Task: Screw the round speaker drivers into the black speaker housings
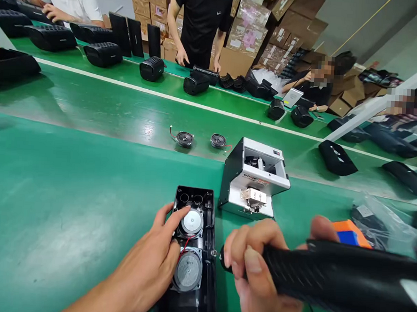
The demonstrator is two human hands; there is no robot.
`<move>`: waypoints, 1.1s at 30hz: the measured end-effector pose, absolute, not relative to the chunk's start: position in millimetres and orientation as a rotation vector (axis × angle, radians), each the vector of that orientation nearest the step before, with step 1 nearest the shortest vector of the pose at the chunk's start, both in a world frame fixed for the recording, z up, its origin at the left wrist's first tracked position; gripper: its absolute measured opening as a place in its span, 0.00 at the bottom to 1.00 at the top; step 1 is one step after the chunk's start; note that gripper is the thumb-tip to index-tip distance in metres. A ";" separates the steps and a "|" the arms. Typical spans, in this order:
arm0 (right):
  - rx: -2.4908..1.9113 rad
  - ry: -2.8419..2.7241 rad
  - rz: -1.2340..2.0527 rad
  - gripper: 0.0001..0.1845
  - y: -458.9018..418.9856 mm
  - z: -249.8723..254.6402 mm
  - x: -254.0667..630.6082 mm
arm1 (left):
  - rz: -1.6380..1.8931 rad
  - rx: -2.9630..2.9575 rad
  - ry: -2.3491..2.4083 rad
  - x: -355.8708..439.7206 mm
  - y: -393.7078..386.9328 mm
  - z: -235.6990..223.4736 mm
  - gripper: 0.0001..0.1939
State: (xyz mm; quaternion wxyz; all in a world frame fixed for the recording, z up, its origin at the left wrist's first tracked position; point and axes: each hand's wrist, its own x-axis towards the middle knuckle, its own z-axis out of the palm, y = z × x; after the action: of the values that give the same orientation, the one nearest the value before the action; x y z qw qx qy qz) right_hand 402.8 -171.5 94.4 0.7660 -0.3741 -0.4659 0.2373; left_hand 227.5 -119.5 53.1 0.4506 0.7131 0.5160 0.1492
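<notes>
A black speaker housing point(205, 207) lies open on the green table in front of me, with two round drivers seated in it, one with a white back point(193, 222) and one with a grey back point(187, 270). My left hand point(150, 265) rests on the housing's left side, fingers touching the white-backed driver. My right hand point(257, 276) grips a black electric screwdriver point(331, 276), whose tip sits at the housing's right edge.
A white and black screw feeder box point(253, 177) stands just beyond the housing. Two loose drivers point(184, 138) point(218, 140) lie on the conveyor belt. Black speaker shells, cardboard boxes and several other people line the far side. A plastic bag point(377, 218) lies at right.
</notes>
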 end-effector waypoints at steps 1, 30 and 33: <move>-0.802 -1.004 0.533 0.18 -167.6 91.8 400.4 | 0.359 1.764 1.265 226.9 -118.9 52.0 0.33; -0.945 -1.181 0.608 0.24 -167.8 43.4 405.7 | 0.356 1.822 1.230 222.2 -117.0 45.7 0.32; -1.030 -1.274 0.529 0.25 -166.3 45.8 406.9 | 0.419 1.840 1.268 220.0 -116.6 39.1 0.31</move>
State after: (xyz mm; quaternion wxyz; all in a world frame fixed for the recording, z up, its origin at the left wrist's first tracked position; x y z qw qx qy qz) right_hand 406.9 -166.3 45.8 0.6520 -0.4536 -0.5611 0.2328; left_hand 220.0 -116.6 39.1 0.4207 0.7342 0.5059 0.1673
